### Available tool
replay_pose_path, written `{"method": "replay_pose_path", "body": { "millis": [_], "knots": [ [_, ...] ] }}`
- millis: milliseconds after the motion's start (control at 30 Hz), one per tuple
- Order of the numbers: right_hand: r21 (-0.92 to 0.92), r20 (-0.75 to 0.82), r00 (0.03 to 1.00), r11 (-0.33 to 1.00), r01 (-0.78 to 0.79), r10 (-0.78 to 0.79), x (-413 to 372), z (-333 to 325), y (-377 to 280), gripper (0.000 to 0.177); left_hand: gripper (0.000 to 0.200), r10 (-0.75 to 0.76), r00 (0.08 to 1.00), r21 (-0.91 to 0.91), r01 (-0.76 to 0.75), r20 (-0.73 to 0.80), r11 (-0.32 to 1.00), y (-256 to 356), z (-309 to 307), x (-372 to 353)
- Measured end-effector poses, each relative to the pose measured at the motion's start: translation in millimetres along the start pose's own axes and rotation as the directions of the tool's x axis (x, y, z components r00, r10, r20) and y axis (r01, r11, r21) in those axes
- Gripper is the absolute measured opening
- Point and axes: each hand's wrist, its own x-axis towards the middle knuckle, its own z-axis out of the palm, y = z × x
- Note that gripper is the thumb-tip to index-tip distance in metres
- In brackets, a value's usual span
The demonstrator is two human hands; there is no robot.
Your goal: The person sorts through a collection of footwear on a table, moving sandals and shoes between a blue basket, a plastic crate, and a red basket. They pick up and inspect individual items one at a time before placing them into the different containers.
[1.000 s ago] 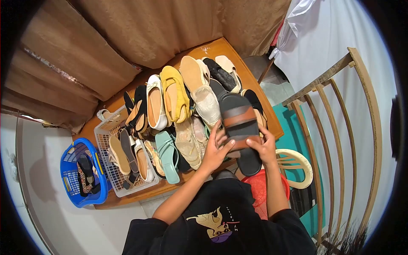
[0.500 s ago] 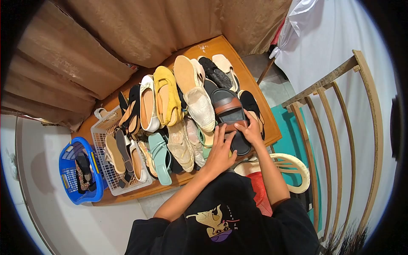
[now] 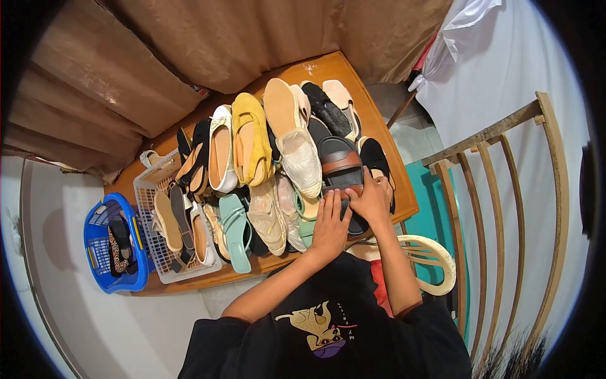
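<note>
A black slide sandal with brown straps lies on the pile at the right of the wooden table. My left hand rests on its near end, the fingers close together over the lower strap. Against the right side of the same sandal is my right hand, its fingers curled round the edge. Just left of them are a silver espadrille and a green sandal. Black shoes lie to the right. Part of the sandal is hidden under my hands.
Yellow shoes, a white flat and a mint sandal lie on the wooden table. At left are a white basket with shoes and a blue basket. A plastic chair and wooden rack stand right.
My left hand has closed its fingers together at the sandal's near end. My right hand has shifted slightly along its right edge. The view has shifted a little.
</note>
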Motion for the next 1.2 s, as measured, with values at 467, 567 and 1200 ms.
{"method": "replay_pose_path", "body": {
  "millis": [467,567,1200],
  "knots": [
    [0.387,-0.241,0.968,0.907,0.164,-0.072,-15.0,31.7,14.9,0.077,0.064,0.015,0.999,-0.298,-0.023,-0.029,0.954,-14.7,-28.2,-10.0],
    [0.393,-0.243,0.969,0.908,0.144,-0.048,-19.5,23.9,10.9,0.073,0.056,0.021,0.997,-0.355,-0.047,-0.075,0.934,-20.0,-36.7,-17.5],
    [0.801,-0.069,0.809,0.451,0.393,-0.583,-94.1,26.6,-220.8,0.039,0.02,-0.575,0.565,-0.536,0.258,-0.591,0.804,-143.3,-114.2,-192.0]
  ]
}}
